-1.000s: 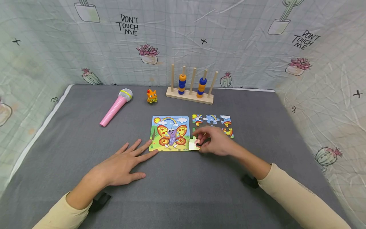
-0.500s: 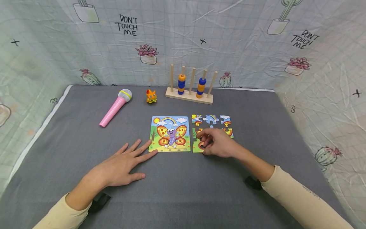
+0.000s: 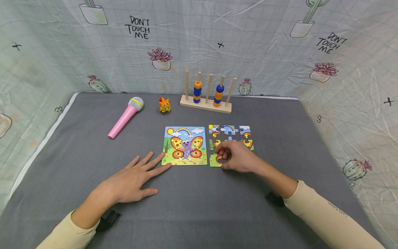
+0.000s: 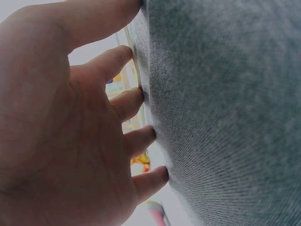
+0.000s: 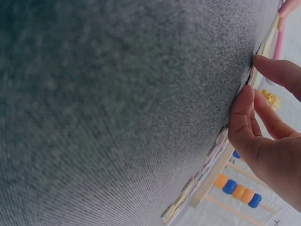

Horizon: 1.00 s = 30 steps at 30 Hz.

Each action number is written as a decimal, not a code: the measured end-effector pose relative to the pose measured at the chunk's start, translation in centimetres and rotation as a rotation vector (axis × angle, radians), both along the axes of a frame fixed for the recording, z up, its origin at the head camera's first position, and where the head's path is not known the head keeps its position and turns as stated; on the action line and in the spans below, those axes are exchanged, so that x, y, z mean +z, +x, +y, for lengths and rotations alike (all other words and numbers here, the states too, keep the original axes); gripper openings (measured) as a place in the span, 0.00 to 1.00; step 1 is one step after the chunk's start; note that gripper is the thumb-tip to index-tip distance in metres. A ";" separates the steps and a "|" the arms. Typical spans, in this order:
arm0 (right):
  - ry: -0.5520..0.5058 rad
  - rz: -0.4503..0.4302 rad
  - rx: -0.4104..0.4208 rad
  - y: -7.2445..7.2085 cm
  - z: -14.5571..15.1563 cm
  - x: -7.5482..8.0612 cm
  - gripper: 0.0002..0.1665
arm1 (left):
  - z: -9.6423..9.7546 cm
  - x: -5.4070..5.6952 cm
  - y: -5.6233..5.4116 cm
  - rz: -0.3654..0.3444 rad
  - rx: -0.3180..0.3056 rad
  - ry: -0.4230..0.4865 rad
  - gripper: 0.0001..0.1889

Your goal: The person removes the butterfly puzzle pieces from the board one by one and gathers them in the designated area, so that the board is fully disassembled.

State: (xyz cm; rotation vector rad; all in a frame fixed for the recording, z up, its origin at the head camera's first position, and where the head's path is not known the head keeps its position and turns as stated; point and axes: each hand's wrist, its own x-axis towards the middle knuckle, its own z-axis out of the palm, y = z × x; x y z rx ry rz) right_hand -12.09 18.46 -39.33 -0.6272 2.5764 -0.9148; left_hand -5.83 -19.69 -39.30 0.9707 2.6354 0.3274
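Note:
A square butterfly picture board [image 3: 185, 145] lies flat on the grey cloth. My left hand [image 3: 132, 181] lies spread, palm down, with its ring and middle fingertips around the board's lower left corner and edge. Right of the board are jigsaw pieces set out in rows. My right hand [image 3: 239, 156] pinches the lower left jigsaw piece [image 3: 214, 160], green with an orange ring, by thumb and index finger. In the right wrist view the thumb [image 5: 275, 70] and index finger [image 5: 241, 110] stand low at the cloth. The hand covers part of the lower rows.
A pink toy microphone [image 3: 122, 121] lies at the back left, beside a small orange toy figure [image 3: 164, 104]. A wooden peg stand [image 3: 206, 104] with orange and blue beads is behind the pieces. Patterned curtain cloth [image 3: 192, 41] hangs round the back and sides.
My right hand has moved the jigsaw piece a little right, from the board's edge, and it has gone from tilted to flat on the cloth. The left hand stays put.

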 end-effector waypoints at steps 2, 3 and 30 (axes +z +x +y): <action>0.002 0.002 0.000 0.0 -0.1 0.1 0.25 | 0.0 0.0 0.0 -0.001 0.002 -0.001 0.42; 0.003 0.003 0.000 0.0 -0.1 0.1 0.25 | 0.0 0.0 0.0 -0.001 0.002 -0.002 0.42; 0.005 0.044 0.037 0.0 0.2 -0.1 0.28 | 0.0 -0.1 -0.1 -0.014 0.004 -0.002 0.42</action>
